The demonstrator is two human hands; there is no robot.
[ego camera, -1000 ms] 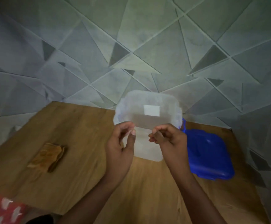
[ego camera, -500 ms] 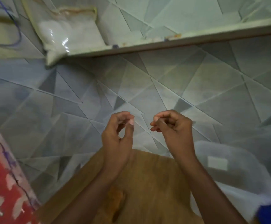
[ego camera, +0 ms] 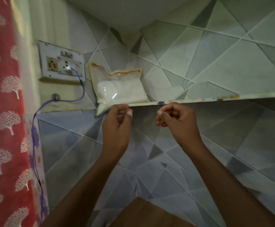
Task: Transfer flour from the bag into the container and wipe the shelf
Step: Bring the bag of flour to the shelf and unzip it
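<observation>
A clear plastic bag of white flour (ego camera: 120, 89) leans on the left end of a wall shelf (ego camera: 215, 98), its lower corner hanging over the shelf edge. My left hand (ego camera: 117, 126) is raised just below that corner, fingers curled and empty. My right hand (ego camera: 177, 122) is up under the shelf edge to the right of the bag, fingers loosely closed, holding nothing. The container and its lid are out of view.
A switch and socket board (ego camera: 62, 62) sits on the wall left of the bag, with a blue wire (ego camera: 79, 95) hanging from it. A red patterned curtain (ego camera: 4, 112) fills the left side. A corner of the wooden table (ego camera: 146, 213) shows at the bottom.
The view has swung up from the table to the shelf. Both hands have let go of the container and risen toward the flour bag; container, lid and cloth left the view.
</observation>
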